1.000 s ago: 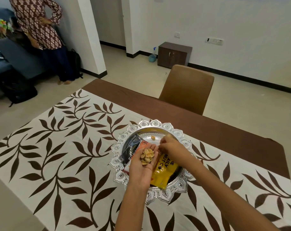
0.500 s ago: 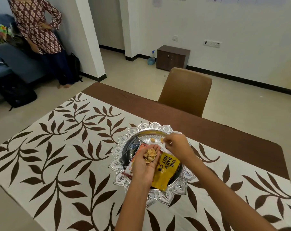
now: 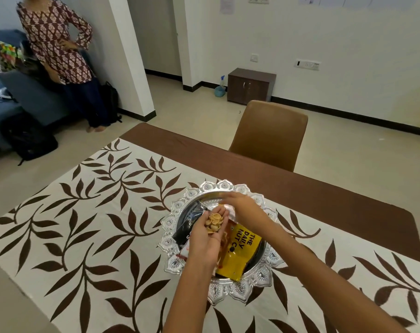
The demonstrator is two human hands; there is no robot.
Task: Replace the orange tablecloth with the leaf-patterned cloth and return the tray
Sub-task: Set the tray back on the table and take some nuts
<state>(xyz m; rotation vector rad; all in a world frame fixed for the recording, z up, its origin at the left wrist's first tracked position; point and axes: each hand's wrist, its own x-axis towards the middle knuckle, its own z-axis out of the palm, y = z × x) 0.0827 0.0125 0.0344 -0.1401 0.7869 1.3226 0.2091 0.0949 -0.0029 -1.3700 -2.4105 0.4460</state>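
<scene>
Already the leaf-patterned cloth [image 3: 88, 227] lay spread over the bench [image 3: 324, 200], and the silver tray [image 3: 228, 290] sat on it just in front of me, so by my reckoning the swap was done and only tidying remained. I saw no orange cloth anywhere in view.

My left hand [image 3: 207, 239] hovered palm up over the middle of the tray, its fingers loosely cupped round a small heap of nut shells [image 3: 213, 223], too many and too piled to count. My right hand [image 3: 242, 207] reached across the far half of the tray, its fingertips close to those of my left hand; whether they pinched anything I could not tell, since the hand was turned away from me.

What the next move turned on, I judged, was that the right hand was the nearer one to the tray's far rim, so any stray shell there fell to it, while the left served as the bowl.

Counted: one tray, one yellow packet [image 3: 240, 253] lying with its long side running from my near right toward the tray's centre, one black packet [image 3: 188, 223] left of my cupped hand, and one brown chair [image 3: 269, 135] beyond the bench.
</scene>
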